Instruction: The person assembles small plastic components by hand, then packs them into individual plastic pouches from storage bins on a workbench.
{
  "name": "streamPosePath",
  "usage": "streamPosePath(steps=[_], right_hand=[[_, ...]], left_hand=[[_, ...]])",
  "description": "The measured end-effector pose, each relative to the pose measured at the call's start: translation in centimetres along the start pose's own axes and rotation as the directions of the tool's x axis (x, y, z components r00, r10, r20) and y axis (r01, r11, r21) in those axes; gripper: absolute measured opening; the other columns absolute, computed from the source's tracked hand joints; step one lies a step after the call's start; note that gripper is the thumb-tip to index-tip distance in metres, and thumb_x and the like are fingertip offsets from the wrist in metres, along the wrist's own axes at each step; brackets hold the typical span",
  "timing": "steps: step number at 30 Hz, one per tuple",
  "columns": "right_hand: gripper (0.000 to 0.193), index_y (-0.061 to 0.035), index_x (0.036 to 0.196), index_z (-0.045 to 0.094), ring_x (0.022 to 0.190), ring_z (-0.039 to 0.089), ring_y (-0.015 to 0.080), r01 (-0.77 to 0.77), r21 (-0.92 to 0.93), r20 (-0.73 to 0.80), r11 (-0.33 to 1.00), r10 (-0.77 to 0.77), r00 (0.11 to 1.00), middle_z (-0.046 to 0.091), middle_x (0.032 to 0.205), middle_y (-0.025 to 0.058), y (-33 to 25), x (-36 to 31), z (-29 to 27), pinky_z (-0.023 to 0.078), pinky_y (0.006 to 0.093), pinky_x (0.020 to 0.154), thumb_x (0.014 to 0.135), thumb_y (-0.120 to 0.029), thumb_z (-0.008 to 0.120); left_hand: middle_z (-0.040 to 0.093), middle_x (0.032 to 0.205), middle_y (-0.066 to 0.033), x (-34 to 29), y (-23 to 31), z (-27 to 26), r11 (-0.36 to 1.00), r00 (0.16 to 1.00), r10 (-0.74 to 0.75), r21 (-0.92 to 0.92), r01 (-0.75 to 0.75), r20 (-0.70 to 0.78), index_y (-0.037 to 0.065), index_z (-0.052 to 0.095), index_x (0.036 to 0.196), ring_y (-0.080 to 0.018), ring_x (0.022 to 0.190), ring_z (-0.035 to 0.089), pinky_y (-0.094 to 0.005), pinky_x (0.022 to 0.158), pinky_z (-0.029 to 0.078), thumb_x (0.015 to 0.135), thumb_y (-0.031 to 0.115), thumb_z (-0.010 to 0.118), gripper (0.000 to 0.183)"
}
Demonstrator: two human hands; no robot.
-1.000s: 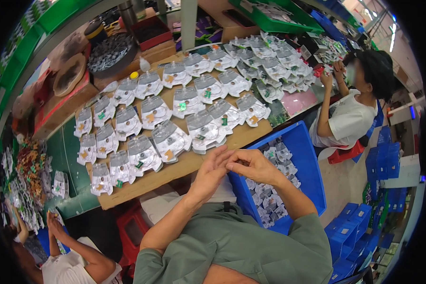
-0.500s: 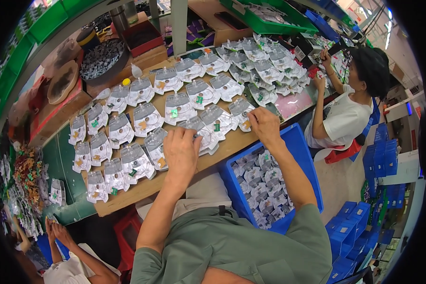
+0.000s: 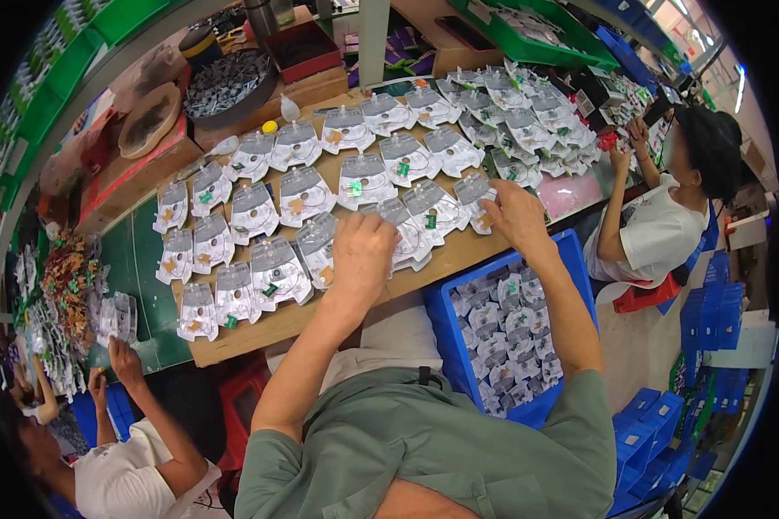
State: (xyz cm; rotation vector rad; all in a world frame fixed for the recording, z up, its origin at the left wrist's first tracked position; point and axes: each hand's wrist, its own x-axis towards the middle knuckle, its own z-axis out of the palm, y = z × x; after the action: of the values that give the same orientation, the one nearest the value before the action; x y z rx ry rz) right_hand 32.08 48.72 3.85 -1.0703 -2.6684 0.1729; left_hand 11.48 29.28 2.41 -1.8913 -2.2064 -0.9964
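Note:
Rows of clear-and-grey plastic housings (image 3: 305,195) lie on a brown board (image 3: 337,304); many carry a small green or orange piece. My left hand (image 3: 365,258) is over the front row, fingers bent and drawn together; whatever they may pinch is hidden. Beneath and beside it lie stacked housings (image 3: 398,223). At the row's right end, my right hand (image 3: 519,216) has its thumb and fingertips closed at the edge of one housing (image 3: 473,197), which still rests on the board.
A blue crate (image 3: 441,324) full of housings stands below my right forearm. Piled housings (image 3: 528,117) lie at the back right. A bowl of small grey parts (image 3: 227,85) and a red box (image 3: 305,50) stand behind. Co-workers sit at right (image 3: 645,229) and lower left (image 3: 130,476).
The whole view has shifted, so the board sits farther right. My left hand has turned slightly above the front row. The lower-left co-worker has raised a hand to a clear part.

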Motion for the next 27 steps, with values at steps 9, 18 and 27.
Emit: streamPosePath(steps=[9, 18, 27], right_hand=[[0.021, -0.0019, 0.098, 0.065, 0.071, 0.063, 0.0324, 0.252, 0.290, -0.049, 0.923, -0.248, 0.967, 0.065, 0.084, 0.0149, -6.9, 2.8, -1.6, 0.049, 0.0399, 0.064, 0.085, -0.018, 0.066], [0.036, -0.0008, 0.108, 0.065, 0.085, 0.067, 0.0321, 0.435, 0.551, -0.027, 0.712, -0.506, 0.862, 0.069, 0.097, 0.0174, -23.2, 22.6, 2.3, 0.052, 0.0401, 0.073, 0.087, -0.029, 0.064], [0.036, -0.0061, 0.111, 0.064, 0.102, 0.062, 0.0386, 0.270, -0.066, 0.040, 0.961, -0.268, 0.963, 0.066, 0.108, 0.0203, -24.8, 41.7, 8.0, 0.050, 0.0452, 0.087, 0.083, -0.028, 0.065]], left_hand=[[0.065, 0.093, -0.0147, -4.8, 0.6, -5.4, 0.841, 0.975, -0.192, -0.493, 0.222, 0.111, 0.001, 0.065, 0.101, -0.0322, 0.086, 0.062, -0.0415, 0.076, 0.049, 0.086, 0.017, 0.068, 0.023], [0.069, 0.102, -0.0139, -14.4, -0.3, -9.1, 0.465, 0.724, -0.210, -0.584, 0.665, 0.657, 0.003, 0.063, 0.119, -0.0216, 0.093, 0.067, -0.0327, 0.081, 0.052, 0.094, 0.022, 0.062, 0.031], [0.069, 0.100, -0.0107, -14.6, -4.0, -11.1, 0.330, 0.724, -0.239, -0.647, 0.688, 0.647, 0.004, 0.059, 0.122, -0.0185, 0.090, 0.066, -0.0304, 0.077, 0.051, 0.094, 0.021, 0.061, 0.033]])
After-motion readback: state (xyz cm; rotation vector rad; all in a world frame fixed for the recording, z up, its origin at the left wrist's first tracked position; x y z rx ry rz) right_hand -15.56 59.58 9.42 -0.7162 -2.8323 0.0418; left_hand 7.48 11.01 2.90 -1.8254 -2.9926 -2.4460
